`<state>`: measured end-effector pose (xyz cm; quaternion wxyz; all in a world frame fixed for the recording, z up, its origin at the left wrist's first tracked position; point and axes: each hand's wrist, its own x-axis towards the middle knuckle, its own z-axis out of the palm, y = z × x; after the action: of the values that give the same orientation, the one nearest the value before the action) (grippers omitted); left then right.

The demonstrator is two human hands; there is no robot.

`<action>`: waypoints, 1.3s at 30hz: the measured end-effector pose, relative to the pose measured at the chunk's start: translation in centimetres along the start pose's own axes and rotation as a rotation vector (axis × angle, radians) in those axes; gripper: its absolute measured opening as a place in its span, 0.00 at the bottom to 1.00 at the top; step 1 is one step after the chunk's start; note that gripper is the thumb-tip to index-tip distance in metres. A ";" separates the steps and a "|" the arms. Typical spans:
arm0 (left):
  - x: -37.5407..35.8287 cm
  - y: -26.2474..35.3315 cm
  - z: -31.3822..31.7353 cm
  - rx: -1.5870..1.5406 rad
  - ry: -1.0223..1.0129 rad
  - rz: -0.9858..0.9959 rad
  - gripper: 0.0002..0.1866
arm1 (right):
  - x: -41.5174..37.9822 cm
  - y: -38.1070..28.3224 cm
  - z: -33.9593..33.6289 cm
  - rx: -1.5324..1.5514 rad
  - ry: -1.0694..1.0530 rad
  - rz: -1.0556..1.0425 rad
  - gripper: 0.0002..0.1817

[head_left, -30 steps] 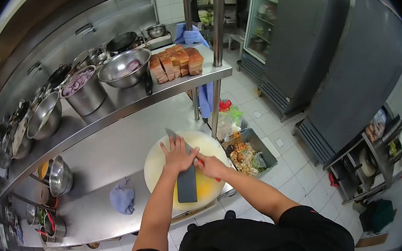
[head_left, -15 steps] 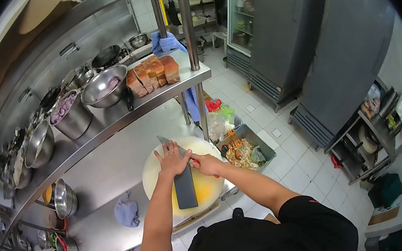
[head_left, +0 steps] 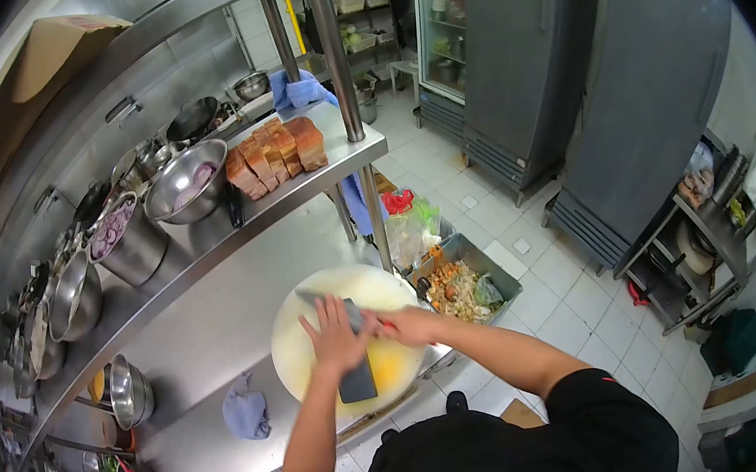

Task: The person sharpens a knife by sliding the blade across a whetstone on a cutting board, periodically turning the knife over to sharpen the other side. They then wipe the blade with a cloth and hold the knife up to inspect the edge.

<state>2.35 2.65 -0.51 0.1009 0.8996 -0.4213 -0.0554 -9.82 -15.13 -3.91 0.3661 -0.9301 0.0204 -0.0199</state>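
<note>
A knife (head_left: 310,295) with a red handle lies across a dark grey sharpening stone (head_left: 357,383) on the round white cutting board (head_left: 292,339). My right hand (head_left: 409,326) is wrapped round the red handle at the right side of the stone. Over the blade, my left hand (head_left: 338,338) presses down with its fingers spread, the tips pointing away from me. Both hands nearly touch at the stone, and their edges are a little blurred. Yellowish patches show on the board to the right of the stone.
A blue cloth (head_left: 245,412) lies on the steel counter (head_left: 177,352). The raised shelf (head_left: 203,256) holds meat blocks (head_left: 275,154), a steel bowl (head_left: 187,183) and a pot of sliced onions (head_left: 129,241). Right of the board stands a bin of food scraps (head_left: 463,287).
Both hands have slid the knife toward me along the stone, leaving the stone's far end uncovered. The whole view has shifted slightly.
</note>
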 end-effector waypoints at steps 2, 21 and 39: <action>4.9 -1.4 -1.4 -0.011 -0.125 -0.055 0.56 | 3.0 -2.9 -0.7 0.006 -0.045 0.254 0.31; 3.6 -0.6 -2.7 0.001 -0.189 -0.058 0.57 | 1.4 -6.5 -0.8 0.076 -0.116 0.401 0.32; 3.7 -0.4 -2.1 0.087 -0.175 -0.042 0.57 | 1.8 -3.8 2.3 0.116 0.026 0.316 0.31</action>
<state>5.42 0.30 1.35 0.0233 0.9034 -0.4118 -0.1177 -7.78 -10.86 -2.97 0.4175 -0.8923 0.1701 0.0245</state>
